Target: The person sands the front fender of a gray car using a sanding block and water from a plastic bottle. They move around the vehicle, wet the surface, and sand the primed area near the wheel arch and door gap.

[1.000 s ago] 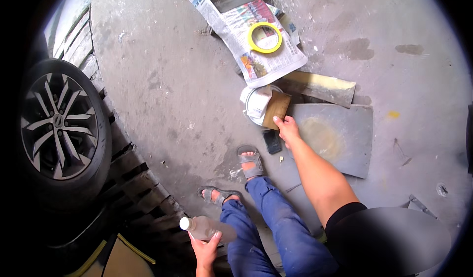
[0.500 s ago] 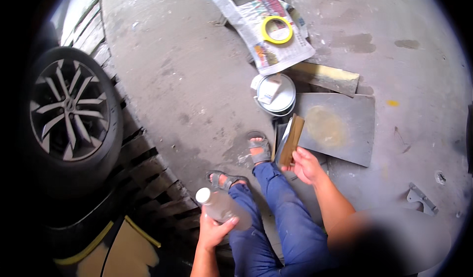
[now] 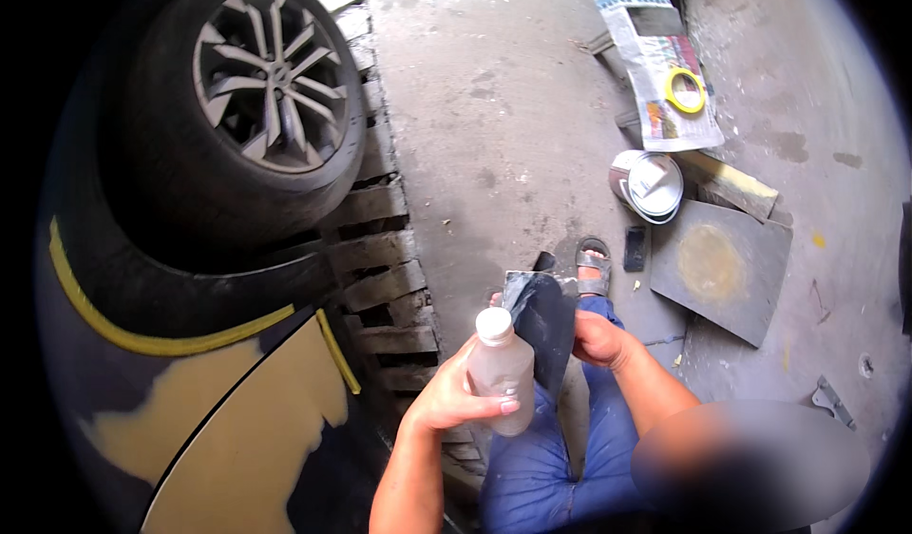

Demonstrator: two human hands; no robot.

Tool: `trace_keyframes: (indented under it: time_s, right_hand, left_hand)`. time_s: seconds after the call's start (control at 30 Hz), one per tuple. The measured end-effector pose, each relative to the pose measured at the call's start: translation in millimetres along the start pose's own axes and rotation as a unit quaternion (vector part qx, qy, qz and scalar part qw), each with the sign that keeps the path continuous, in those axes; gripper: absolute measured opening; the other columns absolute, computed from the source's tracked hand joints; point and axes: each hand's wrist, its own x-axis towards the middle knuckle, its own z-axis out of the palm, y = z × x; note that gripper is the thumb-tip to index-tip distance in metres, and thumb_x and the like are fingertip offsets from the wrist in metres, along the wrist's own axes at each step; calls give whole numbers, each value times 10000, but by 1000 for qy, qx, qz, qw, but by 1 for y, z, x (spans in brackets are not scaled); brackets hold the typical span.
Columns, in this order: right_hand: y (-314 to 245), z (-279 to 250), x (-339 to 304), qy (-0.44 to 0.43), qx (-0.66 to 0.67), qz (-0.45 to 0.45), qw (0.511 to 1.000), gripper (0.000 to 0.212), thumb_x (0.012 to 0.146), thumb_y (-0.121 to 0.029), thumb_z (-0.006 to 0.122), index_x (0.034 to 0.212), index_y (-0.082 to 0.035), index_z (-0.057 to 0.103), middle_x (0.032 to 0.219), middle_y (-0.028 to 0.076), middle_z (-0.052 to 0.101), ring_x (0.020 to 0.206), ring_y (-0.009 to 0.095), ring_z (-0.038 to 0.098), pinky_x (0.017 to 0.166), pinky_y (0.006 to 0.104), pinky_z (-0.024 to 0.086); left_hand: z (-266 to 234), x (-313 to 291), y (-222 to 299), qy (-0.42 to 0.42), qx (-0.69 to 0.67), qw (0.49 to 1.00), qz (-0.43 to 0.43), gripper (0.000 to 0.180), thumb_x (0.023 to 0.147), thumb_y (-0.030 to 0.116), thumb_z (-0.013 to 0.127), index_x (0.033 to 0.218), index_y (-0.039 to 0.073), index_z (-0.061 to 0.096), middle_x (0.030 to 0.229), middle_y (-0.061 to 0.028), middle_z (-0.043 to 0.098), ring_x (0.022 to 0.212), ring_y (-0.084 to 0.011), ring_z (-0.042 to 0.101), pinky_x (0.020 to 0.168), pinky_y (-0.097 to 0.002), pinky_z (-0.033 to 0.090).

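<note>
A cloudy plastic bottle with a white cap stands nearly upright in my left hand, thumb across its front. Just beyond it, my right hand pinches a dark sheet that looks like sandpaper, its dark face showing. The sheet overlaps the bottle's far side in the picture; whether they touch, I cannot tell. To my left is a dark car body panel with large tan patches and yellow strips along its edges.
A car wheel sits at far left beside wooden slats. At right are a paint can, a grey board, a dark phone-like object, and newspaper with a yellow tape roll. A metal bracket lies farther right.
My view has swung left, bringing in more of the car panel. The sheet has turned from its brown face to its dark one and come closer to the bottle.
</note>
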Motion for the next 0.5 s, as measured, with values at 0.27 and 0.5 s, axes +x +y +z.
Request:
trace_keyframes:
  time_s: [0.27, 0.5]
  right_hand:
    - [-16, 103, 70, 17, 20, -21, 999, 1164, 635, -447, 868, 1491, -12, 210, 1345, 185, 492, 1233, 277, 508, 1040, 395, 407]
    - [4, 148, 117, 68, 3, -13, 998, 527, 668, -228, 845, 1041, -65, 511, 921, 59, 619, 853, 170, 622, 757, 311, 532]
  left_hand:
    - [-34, -91, -8, 48, -80, 995, 40, 925, 658, 194, 853, 1423, 29, 361, 1312, -59, 484, 1226, -166, 447, 1041, -345, 356]
    - [-63, -143, -15, 100, -152, 981, 58, 1004, 614, 133, 858, 1462, 22, 333, 1324, -51, 503, 1230, -160, 465, 1066, -345, 335]
